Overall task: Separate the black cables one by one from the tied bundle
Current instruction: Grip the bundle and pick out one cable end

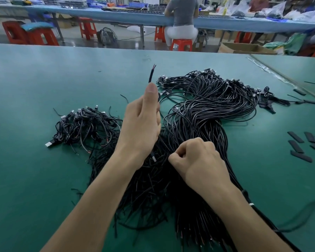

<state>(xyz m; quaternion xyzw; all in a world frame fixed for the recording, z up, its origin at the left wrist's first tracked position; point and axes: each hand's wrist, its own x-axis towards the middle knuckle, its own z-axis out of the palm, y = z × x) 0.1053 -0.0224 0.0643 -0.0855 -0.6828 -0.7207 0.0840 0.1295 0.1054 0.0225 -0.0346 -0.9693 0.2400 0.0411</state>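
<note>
The step in hand looks like pulling one strand out. The left hand [140, 128] is raised, fingers clenched round a thin black cable [151, 75] whose stripped, red-tipped end points up and away. The right hand [198, 160], fingers curled, appears to pinch strands of the large tied bundle of glossy black cables [207, 110], which lies centre-right on the green matte counter [35, 88]. Next, I judge, the cable needs drawing clear without dragging its neighbours, then laying on the loose heap of black cables [84, 126] at the left.

Probably a factory: long workbenches [116, 17], red stools [87, 28].
</note>
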